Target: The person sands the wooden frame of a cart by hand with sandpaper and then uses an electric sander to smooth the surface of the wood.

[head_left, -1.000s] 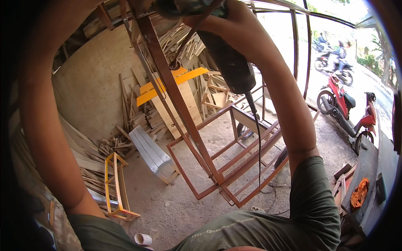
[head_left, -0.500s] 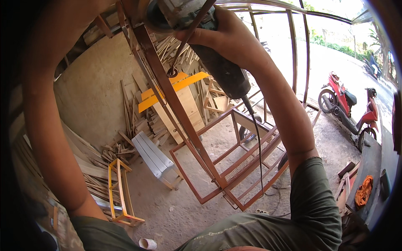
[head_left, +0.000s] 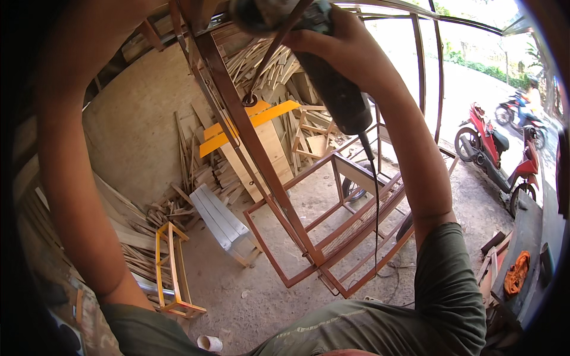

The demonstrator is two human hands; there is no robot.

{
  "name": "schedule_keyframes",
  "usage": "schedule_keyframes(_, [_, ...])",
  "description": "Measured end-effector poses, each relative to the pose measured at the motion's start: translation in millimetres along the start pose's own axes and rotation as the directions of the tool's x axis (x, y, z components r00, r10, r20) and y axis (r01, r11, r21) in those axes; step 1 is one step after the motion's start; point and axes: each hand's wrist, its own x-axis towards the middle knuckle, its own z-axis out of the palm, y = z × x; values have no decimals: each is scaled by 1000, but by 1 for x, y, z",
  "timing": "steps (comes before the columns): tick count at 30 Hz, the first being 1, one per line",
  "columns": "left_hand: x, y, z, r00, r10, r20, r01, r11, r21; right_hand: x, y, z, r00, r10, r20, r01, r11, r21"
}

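Observation:
My right hand [head_left: 335, 38] is wrapped round an angle grinder [head_left: 338, 95] near the top of the view. The grinder's head [head_left: 258, 16] is up beside a brown metal post [head_left: 237, 121], partly cut off by the upper edge. Whether the disc touches the metal cannot be seen. A thin brown rod [head_left: 264, 65] with a ring at its lower end slants in front of the grinder. My left arm [head_left: 71, 178] is raised at the left; its hand reaches the upper edge, with the fingers out of sight. The grinder's black cord [head_left: 376, 219] hangs down.
Below stands a brown metal cart frame [head_left: 285, 282] with mesh. A grey bench [head_left: 217, 216], a yellow wooden frame [head_left: 172, 267] and a white cup [head_left: 209, 343] are on the left. Wood scraps [head_left: 217, 184] lie behind. Right are a red scooter [head_left: 499, 160] and an orange cloth [head_left: 516, 273].
My right hand and the grinder have shifted right and slightly down in the view, and the scene has shifted a little too. Outside, a blue motorcycle has come closer behind the red scooter.

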Motion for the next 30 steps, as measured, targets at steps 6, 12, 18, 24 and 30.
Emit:
schedule_keyframes(6, [-1,-21,23,976,205,-73,-198,976,92,-41,27,-57,980,108,-167,-104,994,31])
schedule_keyframes(12, [-17,-44,27,982,178,-69,-152,948,280,-153,54,-76,862,387,-328,-416,909,-20])
schedule_keyframes(18, [-53,-75,97,859,198,-472,43,891,451,-310,38,-80,552,792,-260,-303,481,823])
schedule_keyframes(24, [-90,-123,142,823,-44,-567,290,890,352,-373,12,-84,383,874,-299,-306,425,852])
schedule_keyframes(30, [-86,-105,163,751,-277,-599,519,808,278,-420,-30,-109,303,860,-410,-379,504,776])
